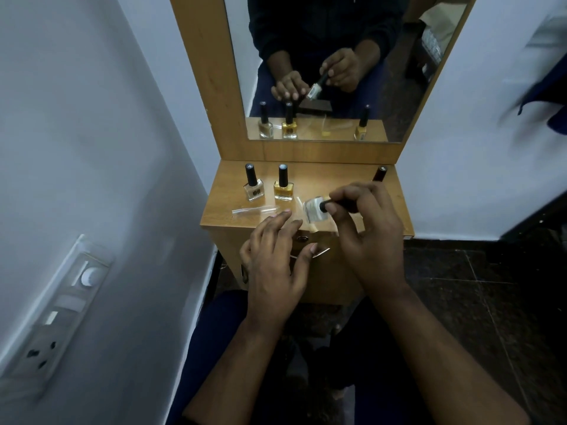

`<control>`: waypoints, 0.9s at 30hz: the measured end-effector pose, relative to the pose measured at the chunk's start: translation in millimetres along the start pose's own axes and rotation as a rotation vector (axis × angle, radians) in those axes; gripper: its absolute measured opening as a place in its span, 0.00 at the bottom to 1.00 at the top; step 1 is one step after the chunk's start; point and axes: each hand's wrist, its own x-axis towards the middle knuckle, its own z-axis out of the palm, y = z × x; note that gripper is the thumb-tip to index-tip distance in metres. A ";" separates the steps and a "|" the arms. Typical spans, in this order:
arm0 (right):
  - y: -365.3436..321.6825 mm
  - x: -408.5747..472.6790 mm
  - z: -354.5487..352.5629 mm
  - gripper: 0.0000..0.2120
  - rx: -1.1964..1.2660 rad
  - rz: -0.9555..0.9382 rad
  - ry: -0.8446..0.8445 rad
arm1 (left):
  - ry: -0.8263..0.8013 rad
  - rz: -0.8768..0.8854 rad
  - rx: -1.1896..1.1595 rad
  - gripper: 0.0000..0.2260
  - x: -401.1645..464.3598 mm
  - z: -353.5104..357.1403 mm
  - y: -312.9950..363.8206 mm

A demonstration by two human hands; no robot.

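Note:
My right hand (pixel 368 237) pinches the black cap of a silver nail polish bottle (pixel 314 208) and holds it tilted above the front of the small wooden dresser top (pixel 227 210). My left hand (pixel 276 262) hovers flat beside it with fingers straight and spread, fingertips over a clear plastic wrapper (pixel 316 227). A clear-silver polish bottle (pixel 253 184) and a yellow polish bottle (pixel 283 185) stand upright at the back left. A dark red bottle (pixel 380 173) stands at the back right, partly hidden behind my right hand.
A mirror (pixel 322 65) in a wooden frame rises behind the dresser top and reflects the hands and bottles. Another strip of clear plastic (pixel 254 210) lies at the front left. White walls close in on both sides, with a switch panel (pixel 58 317) low on the left.

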 end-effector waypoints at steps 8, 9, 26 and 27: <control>-37.3 -51.9 -17.3 0.09 0.316 0.289 -0.001 | -0.078 0.013 -0.205 0.25 -16.5 -29.8 20.9; -48.1 -63.0 -23.3 0.08 0.353 0.336 -0.002 | -0.095 0.028 -0.244 0.23 -25.4 -39.9 28.4; -36.4 -112.4 -58.1 0.11 -0.129 0.324 -0.706 | -0.513 0.200 -0.219 0.11 -51.2 -63.6 24.8; -37.2 -111.4 -57.4 0.10 -0.158 0.308 -0.713 | -0.510 0.210 -0.183 0.11 -52.6 -64.8 25.5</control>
